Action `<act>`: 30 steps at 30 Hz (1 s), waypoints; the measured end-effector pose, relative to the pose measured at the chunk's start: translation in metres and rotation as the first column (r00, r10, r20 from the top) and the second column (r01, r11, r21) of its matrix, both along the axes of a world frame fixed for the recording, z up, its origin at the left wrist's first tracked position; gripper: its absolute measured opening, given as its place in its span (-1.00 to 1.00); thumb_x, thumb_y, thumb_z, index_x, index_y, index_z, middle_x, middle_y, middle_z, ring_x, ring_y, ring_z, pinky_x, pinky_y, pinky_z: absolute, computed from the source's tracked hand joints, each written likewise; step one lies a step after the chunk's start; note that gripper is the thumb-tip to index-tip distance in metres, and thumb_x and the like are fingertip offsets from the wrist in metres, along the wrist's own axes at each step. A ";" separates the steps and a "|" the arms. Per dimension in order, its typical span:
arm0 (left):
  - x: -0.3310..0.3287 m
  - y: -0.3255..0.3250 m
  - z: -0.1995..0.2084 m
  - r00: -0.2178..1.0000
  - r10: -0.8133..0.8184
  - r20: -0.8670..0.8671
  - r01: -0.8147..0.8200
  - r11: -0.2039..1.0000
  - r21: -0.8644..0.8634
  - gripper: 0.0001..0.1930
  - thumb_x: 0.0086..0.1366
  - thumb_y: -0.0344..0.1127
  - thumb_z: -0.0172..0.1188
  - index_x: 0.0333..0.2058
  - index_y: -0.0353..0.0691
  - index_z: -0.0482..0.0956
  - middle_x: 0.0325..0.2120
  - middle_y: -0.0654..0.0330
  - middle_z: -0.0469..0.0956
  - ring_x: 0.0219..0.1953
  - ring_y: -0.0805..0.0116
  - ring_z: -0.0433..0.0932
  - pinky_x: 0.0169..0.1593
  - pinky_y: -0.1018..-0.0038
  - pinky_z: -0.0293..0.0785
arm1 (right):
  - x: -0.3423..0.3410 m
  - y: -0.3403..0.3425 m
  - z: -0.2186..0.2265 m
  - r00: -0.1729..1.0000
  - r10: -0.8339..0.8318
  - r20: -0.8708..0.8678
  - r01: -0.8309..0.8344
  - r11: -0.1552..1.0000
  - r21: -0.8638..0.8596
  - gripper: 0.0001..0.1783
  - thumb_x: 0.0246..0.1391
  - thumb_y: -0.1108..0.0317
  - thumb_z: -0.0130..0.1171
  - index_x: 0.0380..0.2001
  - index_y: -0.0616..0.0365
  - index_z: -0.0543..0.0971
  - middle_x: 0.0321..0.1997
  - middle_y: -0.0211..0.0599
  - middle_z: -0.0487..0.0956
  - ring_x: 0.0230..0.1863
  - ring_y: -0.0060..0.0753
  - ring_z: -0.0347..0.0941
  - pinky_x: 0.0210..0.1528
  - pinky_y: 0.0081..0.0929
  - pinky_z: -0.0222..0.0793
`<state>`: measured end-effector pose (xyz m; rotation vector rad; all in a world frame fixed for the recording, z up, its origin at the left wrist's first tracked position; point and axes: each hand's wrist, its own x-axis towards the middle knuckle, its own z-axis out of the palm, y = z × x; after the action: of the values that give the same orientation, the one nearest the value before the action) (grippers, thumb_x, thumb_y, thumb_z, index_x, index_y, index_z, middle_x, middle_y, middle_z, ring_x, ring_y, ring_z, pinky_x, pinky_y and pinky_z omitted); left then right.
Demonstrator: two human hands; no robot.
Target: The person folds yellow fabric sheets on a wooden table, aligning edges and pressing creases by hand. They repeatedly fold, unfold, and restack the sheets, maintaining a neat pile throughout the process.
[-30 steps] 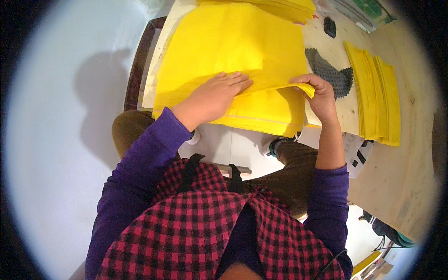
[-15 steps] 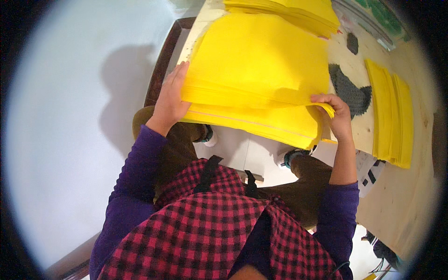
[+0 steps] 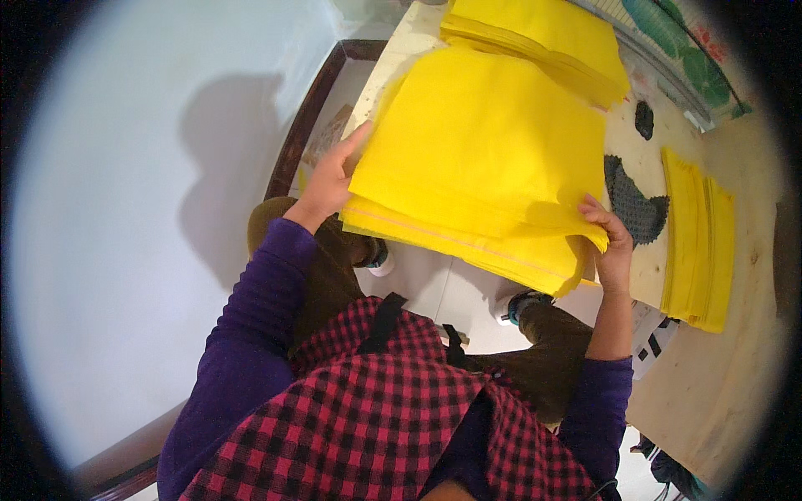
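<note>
A thick stack of yellow cloth sheets (image 3: pixel 484 142) lies before me, its near edge overhanging the table. A thin pinkish line runs along the lower layers at that edge. My left hand (image 3: pixel 332 179) rests against the stack's left side, fingers stretched out along it. At the near right corner, my right hand (image 3: pixel 610 238) grips the upper sheets, which curl up slightly there. Its fingertips lie on top; the thumb is hidden.
Another yellow stack (image 3: pixel 543 37) sits behind, and folded yellow bundles (image 3: pixel 697 242) lie at the right. Dark grey cloth scraps (image 3: pixel 637 200) lie on the wooden table (image 3: pixel 388 79). A white wall (image 3: pixel 142 250) stands at the left; a dark wooden frame (image 3: pixel 292 134) runs beside the table.
The upper sheets, fanned and lifted at the near edge before, now lie flatter over the lower ones. Both hands keep to their sides of the stack; the whole view has shifted a little.
</note>
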<state>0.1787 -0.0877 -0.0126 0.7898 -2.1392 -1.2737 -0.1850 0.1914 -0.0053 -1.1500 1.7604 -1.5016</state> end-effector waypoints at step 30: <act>0.009 0.009 0.017 0.985 -0.160 0.060 0.168 0.854 -0.492 -0.48 -0.08 -0.69 0.02 -0.10 -0.16 0.59 -0.04 0.17 0.55 0.21 0.11 0.32 0.33 0.16 0.05 | -0.002 0.003 -0.013 0.978 -0.024 -0.205 0.013 0.998 -0.054 -0.74 -0.07 0.62 0.17 -0.27 0.14 0.64 0.17 -0.24 0.46 0.30 -0.30 0.24 0.28 -0.41 0.18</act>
<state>0.1879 -0.0789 0.0042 0.4036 -2.4364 -0.7255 -0.1866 0.1944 -0.0180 -1.3615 1.8805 -1.4930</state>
